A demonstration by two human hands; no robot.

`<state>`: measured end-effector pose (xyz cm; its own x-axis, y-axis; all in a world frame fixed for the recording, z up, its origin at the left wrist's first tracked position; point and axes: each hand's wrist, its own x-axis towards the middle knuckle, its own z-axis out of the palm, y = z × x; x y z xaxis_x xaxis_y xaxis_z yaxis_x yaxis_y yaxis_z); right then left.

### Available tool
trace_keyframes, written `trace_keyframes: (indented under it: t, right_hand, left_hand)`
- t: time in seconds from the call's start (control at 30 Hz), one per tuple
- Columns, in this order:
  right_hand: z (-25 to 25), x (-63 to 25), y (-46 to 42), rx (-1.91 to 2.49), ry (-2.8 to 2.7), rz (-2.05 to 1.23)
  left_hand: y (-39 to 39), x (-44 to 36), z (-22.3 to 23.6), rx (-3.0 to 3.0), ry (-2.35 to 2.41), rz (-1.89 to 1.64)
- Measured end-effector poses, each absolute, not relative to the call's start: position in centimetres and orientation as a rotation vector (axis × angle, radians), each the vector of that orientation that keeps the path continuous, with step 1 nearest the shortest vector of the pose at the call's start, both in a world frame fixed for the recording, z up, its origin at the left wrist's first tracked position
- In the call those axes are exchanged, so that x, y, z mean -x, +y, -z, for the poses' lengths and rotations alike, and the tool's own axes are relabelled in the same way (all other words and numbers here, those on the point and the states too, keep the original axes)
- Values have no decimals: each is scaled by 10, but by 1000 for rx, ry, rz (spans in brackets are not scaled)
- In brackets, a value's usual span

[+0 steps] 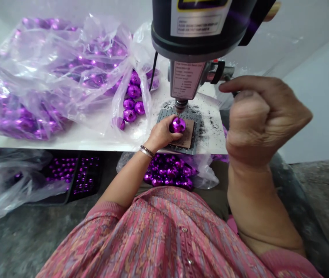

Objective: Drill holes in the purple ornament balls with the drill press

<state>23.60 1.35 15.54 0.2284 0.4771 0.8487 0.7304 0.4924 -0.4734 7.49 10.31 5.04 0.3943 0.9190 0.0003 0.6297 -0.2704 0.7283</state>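
Observation:
A shiny purple faceted ball is gripped between the thumb and fingers of my left hand. It rests over a brown square board on the grey base plate of a bench drill press. The thin bit under the chuck meets the top of the ball; how deep it goes I cannot tell. My right hand is raised at the right side of the drill, its fingers curled around the feed handle, which they mostly hide.
Large clear plastic bags full of purple balls cover the table's left side. Several loose balls lie near the bag's mouth. Dark shavings surround the base. Below the table edge, more balls fill a bag at my lap, and black crates stand left.

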Motion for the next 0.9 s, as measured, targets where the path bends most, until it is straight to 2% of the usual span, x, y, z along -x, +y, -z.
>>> trace_keyframes:
  t: [0.53, 0.9]
  right_hand:
    - [-115, -242, 22, 1020, -1444, 425]
    - [-90, -240, 30, 1001, -1403, 435]
  left_hand:
    - [103, -75, -43, -1951, 1291, -603]
    - [99, -77, -45, -1958, 1298, -610]
